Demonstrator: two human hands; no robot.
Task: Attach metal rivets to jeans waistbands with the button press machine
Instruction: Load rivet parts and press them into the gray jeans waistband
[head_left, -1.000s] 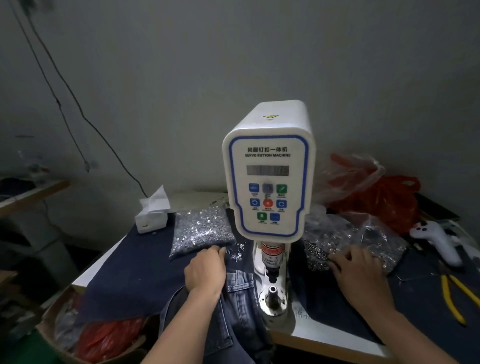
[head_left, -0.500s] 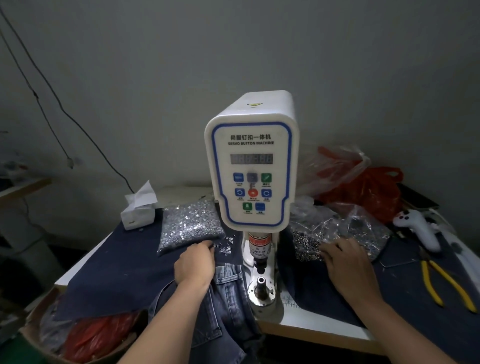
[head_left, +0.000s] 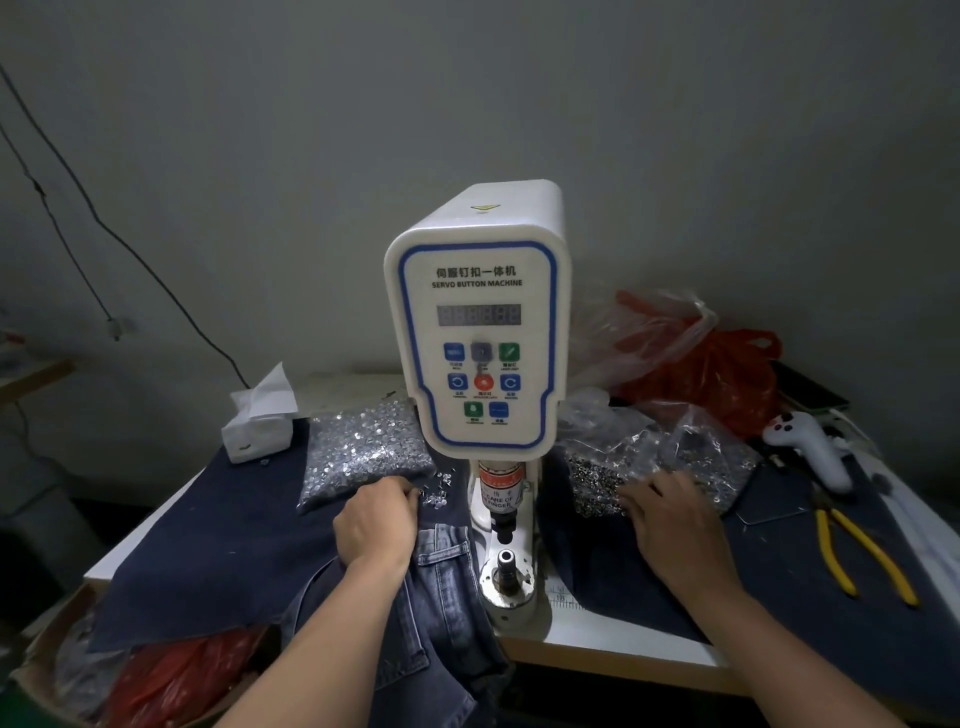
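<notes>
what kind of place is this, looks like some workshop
Most likely a small garment finishing workshop. A white press labelled servo button machine stands on the table, clear bags of metal rivets lie on both sides of it, and jeans lie beside its anvil.

The press machine (head_left: 478, 322) stands between the two hands, with its post (head_left: 506, 564) nearer the viewer than the left hand (head_left: 375, 522) and just right of it. The jeans (head_left: 431, 597) lie under the left hand and hang off the table edge (head_left: 623, 654); a bag of rivets (head_left: 363, 452) lies just beyond its fingers, a tissue box (head_left: 257, 423) farther left. The right hand (head_left: 675, 525) rests at a second bag of rivets (head_left: 649, 457), with pliers (head_left: 857, 551) to its right and a controller (head_left: 810, 447) beyond them.
</notes>
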